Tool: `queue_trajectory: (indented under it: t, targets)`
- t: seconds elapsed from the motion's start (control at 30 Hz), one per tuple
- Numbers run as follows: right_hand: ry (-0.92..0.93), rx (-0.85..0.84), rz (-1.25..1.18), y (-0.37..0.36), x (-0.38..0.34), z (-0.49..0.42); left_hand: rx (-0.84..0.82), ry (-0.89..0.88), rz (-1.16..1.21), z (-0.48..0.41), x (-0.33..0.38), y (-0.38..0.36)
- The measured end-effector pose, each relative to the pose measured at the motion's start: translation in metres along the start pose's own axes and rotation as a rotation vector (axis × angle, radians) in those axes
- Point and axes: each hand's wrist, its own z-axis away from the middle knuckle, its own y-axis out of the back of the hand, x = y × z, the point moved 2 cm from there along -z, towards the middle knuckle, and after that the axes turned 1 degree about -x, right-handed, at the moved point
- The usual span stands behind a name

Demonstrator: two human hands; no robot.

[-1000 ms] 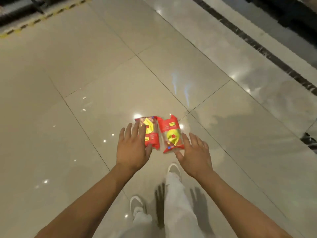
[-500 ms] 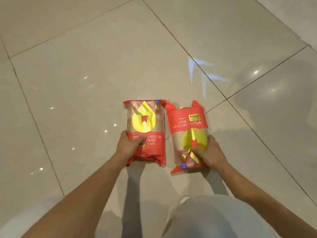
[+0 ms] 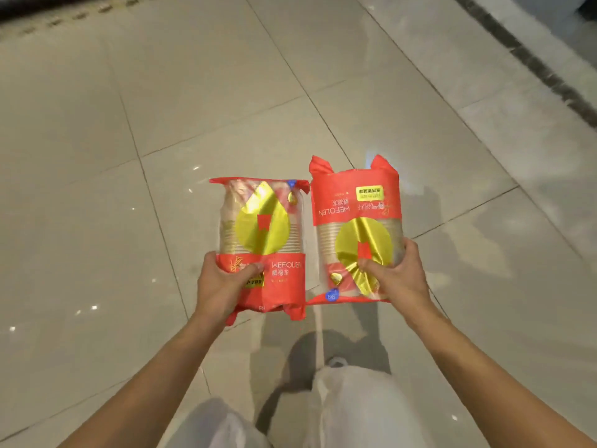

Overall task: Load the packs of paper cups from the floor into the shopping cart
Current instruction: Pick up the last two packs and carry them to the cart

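Note:
Two packs of paper cups in red wrapping with a gold drop emblem are held up off the floor, side by side. My left hand grips the lower end of the left pack, thumb across its red band. My right hand grips the lower right side of the right pack, which is turned upside down, its print inverted. The packs nearly touch along their inner edges. No shopping cart is in view.
Glossy beige floor tiles spread all around. A dark border strip runs diagonally at the upper right. My legs in light trousers and one shoe tip show below the packs.
Both hands reached the packs on the floor, closed on them, and have now lifted them up and closer to the camera.

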Motion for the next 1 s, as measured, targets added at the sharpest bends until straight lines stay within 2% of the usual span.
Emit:
queue_trajectory:
  t: [0.13, 0.23, 0.4, 0.57, 0.8, 1.0]
  targets:
    - [0.143, -0.058, -0.025, 0.043, -0.18, 0.133, 0.119, -0.075, 0.141, 0.141, 0.14, 0.128]
    - [0.245, -0.159, -0.045, 0.06, -0.286, 0.23, 0.233, -0.179, 0.173, 0.239, 0.221, 0.224]
    - [0.429, -0.408, -0.085, 0.037, -0.383, 0.373, 0.444, -0.277, 0.232, 0.39, 0.272, 0.36]
    - [0.47, -0.737, -0.098, -0.021, -0.407, 0.496, 0.78, -0.274, 0.329, 0.54, 0.225, 0.452]
    - [0.539, -1.093, 0.075, -0.121, -0.377, 0.683, 1.199, -0.148, 0.478, 0.725, 0.086, 0.541]
    - [0.631, -1.337, 0.219, -0.208, -0.319, 0.845, 1.398, -0.04, 0.656, 0.844, -0.041, 0.599]
